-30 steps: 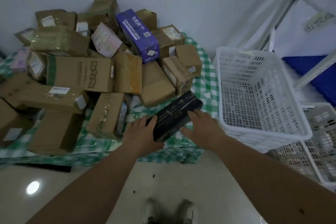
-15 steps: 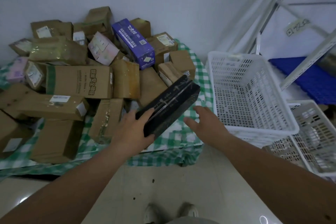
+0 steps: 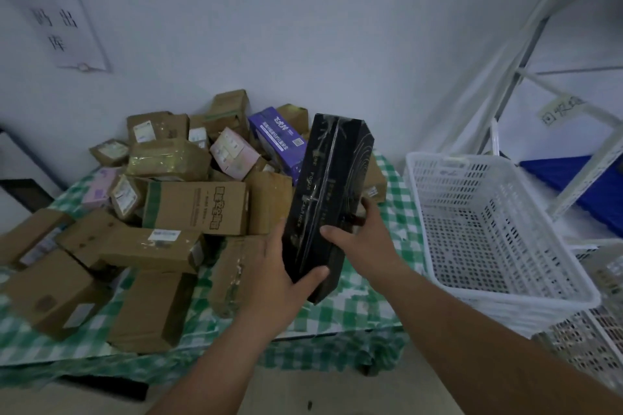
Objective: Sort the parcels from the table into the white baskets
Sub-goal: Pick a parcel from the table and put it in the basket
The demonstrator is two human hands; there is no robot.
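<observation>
Black parcel (image 3: 332, 199) is in both my hands, lifted off the desk (image 3: 397, 199) and tilted nearly upright, top end leaning away from me toward the wall. My left hand (image 3: 279, 274) grips the lower left edge, thumb wrapped across the front face near the bottom. My right hand (image 3: 362, 241) holds the right side, thumb on the front face, fingers curled round the back where I can't see them. Parcel is long, glossy, with faint lettering I can't read in this light. Behind and left of it the desk, under a green checked cloth (image 3: 371, 310), carries a heap of brown cardboard boxes (image 3: 197, 207); a purple box (image 3: 276, 140) and a pinkish box (image 3: 232, 155) lie among them near the back. Just to the right of the desk sits a white basket (image 3: 499, 232), tilted slightly, nothing visible in it as far as I can see. A second white basket (image 3: 593, 340) sits lower at the right edge, partly cut off; contents unclear. White shelving frame (image 3: 526, 54) stands behind the baskets, with a blue surface (image 3: 566, 178) on one level. Paper sign (image 3: 57, 17) on the wall upper left.
</observation>
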